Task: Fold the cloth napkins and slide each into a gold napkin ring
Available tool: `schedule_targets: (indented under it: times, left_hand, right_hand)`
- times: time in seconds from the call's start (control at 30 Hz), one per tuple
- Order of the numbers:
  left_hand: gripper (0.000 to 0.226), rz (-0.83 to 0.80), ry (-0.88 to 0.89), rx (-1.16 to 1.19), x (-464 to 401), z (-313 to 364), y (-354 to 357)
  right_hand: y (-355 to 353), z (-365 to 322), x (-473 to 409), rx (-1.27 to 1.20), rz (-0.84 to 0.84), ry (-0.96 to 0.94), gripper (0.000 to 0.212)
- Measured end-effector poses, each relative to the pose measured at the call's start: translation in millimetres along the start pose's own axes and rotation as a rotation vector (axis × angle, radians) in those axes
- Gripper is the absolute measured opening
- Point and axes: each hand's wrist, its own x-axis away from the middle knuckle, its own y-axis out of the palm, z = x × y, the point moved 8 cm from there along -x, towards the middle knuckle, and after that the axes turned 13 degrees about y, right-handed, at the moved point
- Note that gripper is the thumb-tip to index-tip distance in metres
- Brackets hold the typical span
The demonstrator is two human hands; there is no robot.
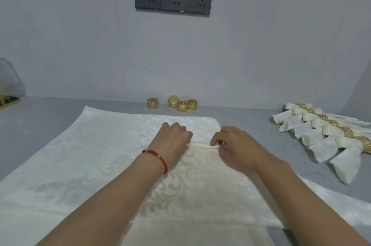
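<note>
The grey tabletop (50, 121) carries a cream napkin (112, 157) spread flat before me, with a row of ringed napkins (321, 135) at far right. My left hand (172, 141) and right hand (236, 147), fingers curled, pinch a raised pleat (200, 146) between them at the napkin's centre. Four gold rings (181, 104) stand near the wall.

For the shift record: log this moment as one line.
step: pleating napkin | left hand: pinching ridge | right hand: pinching ridge | loose gold rings: four | ringed napkins: right
</note>
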Motion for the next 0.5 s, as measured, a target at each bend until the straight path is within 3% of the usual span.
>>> schedule_targets:
  times: [0.13,0.33,0.5]
  left_hand:
    - [0.031,-0.057,-0.018,0.069,7,1,8]
    - [0.046,0.13,-0.205,0.314,23,-21,3]
    - [0.024,0.094,-0.188,0.199,22,-19,5]
  right_hand:
    - [-6,-1,9,-0.071,0.054,0.022,0.021]
    - [-5,-1,14,-0.059,0.16,0.086,0.02]
    - [-7,7,9,-0.136,0.125,0.116,0.016]
